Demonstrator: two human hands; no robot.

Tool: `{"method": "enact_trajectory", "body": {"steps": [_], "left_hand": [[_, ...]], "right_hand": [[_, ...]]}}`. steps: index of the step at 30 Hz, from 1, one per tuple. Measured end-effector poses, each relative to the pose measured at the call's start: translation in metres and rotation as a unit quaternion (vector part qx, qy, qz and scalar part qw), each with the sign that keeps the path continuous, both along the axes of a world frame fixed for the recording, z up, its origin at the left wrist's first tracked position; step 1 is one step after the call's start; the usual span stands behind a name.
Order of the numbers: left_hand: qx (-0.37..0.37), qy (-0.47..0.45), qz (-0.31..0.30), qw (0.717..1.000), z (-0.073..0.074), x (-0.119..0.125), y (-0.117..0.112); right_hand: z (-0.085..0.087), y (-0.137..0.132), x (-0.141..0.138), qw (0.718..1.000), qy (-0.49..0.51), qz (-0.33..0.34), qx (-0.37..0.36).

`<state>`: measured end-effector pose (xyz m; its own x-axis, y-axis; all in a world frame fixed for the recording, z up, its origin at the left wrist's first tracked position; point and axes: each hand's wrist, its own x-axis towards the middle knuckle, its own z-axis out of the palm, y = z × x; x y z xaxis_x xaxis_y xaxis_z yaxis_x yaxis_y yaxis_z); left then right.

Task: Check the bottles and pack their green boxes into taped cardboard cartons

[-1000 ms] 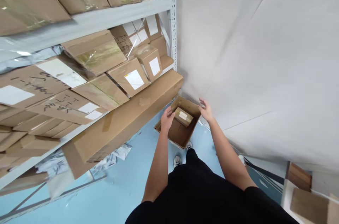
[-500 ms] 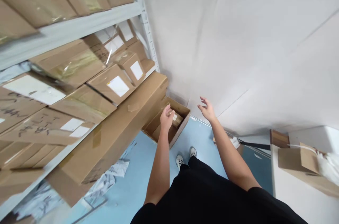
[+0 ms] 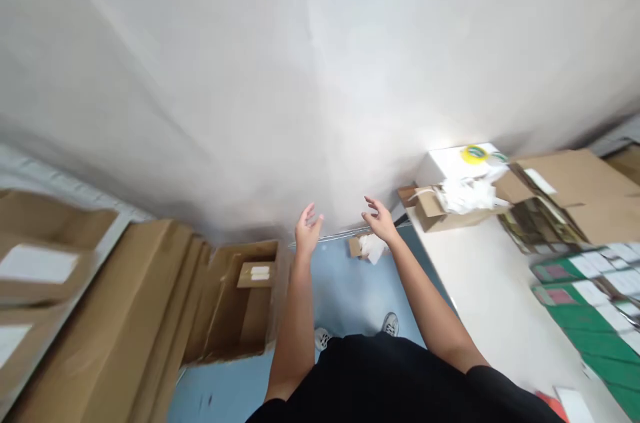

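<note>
My left hand [image 3: 307, 233] is held out in mid-air with its fingers apart and nothing in them. To its lower left, on the floor, stands an open cardboard box [image 3: 200, 336] with a smaller taped carton [image 3: 256, 274] inside. My right hand [image 3: 381, 221] is also raised and empty, fingers spread, palm turned toward the left hand. Below and between the hands, a small open box with white crumpled material [image 3: 373, 247] lies on the floor by the wall. Neither hand touches anything.
Shelving with cartons [image 3: 40, 263] and long upright cardboard [image 3: 125, 316] fill the left. On the right, a white table [image 3: 480, 276] bears a small carton with white wrapping [image 3: 465, 196], a yellow tape roll [image 3: 474, 154], flattened cardboard [image 3: 585, 176] and green packs [image 3: 575, 316]. A pale wall [image 3: 300, 76] stands ahead.
My view has swung to the right, away from the shelves, bringing the white table into sight. Both hands stay raised and empty, now closer together.
</note>
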<state>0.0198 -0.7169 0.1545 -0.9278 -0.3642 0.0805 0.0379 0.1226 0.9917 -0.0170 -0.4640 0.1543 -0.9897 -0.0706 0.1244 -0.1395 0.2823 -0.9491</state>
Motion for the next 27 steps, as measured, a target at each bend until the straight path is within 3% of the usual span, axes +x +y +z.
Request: {"method": "enact_trajectory", "body": {"steps": [4, 8, 14, 17, 20, 27], "left_hand": [[-0.001, 0.001, -0.101, 0.995, 0.002, -0.040, 0.129], [-0.007, -0.004, -0.206, 0.978, 0.006, -0.063, 0.256], [-0.004, -0.002, -0.383, 0.924, 0.008, -0.073, 0.426], [-0.006, 0.004, -0.464, 0.886, 0.004, -0.069, 0.492], [-0.012, 0.000, -0.528, 0.849, -0.005, -0.064, 0.541], [-0.022, -0.061, -0.647, 0.760, -0.042, -0.054, 0.616]], "right_hand": [[-0.012, 0.128, 0.013, 0.995, -0.006, -0.104, 0.000], [-0.022, 0.245, 0.040, 0.977, -0.027, -0.212, -0.016], [-0.027, 0.380, 0.106, 0.925, -0.029, -0.375, -0.045], [-0.029, 0.422, 0.137, 0.895, -0.021, -0.443, -0.050], [-0.034, 0.447, 0.160, 0.864, -0.014, -0.501, -0.051], [-0.047, 0.469, 0.196, 0.769, -0.041, -0.637, -0.038]]}}
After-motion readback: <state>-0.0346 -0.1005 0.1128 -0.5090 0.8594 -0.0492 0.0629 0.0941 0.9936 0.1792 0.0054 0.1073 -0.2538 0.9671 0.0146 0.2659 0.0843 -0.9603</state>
